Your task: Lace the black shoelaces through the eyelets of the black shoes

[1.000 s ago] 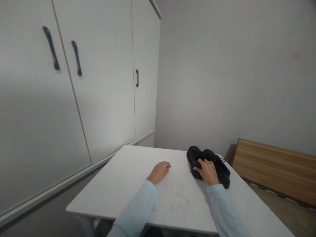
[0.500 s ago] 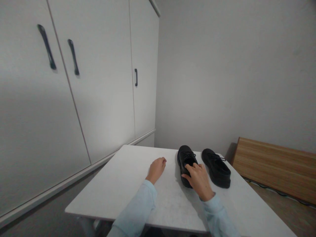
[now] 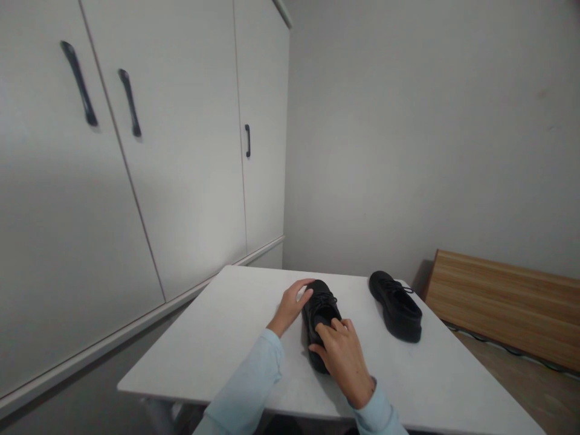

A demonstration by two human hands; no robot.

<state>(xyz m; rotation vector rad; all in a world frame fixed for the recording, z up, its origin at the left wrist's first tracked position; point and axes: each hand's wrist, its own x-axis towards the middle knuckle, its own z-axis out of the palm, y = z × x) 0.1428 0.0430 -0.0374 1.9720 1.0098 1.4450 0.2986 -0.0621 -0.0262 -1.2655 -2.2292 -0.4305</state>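
A black lace-up shoe (image 3: 321,289) rests on the white table (image 3: 203,350), its toe pointing away from me. My right hand (image 3: 343,357) grips it at the heel end, with fingers in the opening and the thumb on the outer left side. Beside the toe, my left hand (image 3: 289,307) is open, thumb and fingers apart, with fingertips at the toe's left edge; whether they press on it I cannot tell. The matching black shoe (image 3: 399,314) stands apart at the table's right, untouched. The heel of the held shoe is partly hidden by my right hand.
White cupboard doors (image 3: 194,151) with dark handles rise along the left. A grey wall (image 3: 408,133) stands behind the table. At the right, a wood-grain board (image 3: 507,302) leans near the wall, with a cable along its lower edge.
My right hand has brought the held shoe left and nearer to me, away from the other shoe. My left hand has opened from a loose curl and now reaches the shoe's toe.
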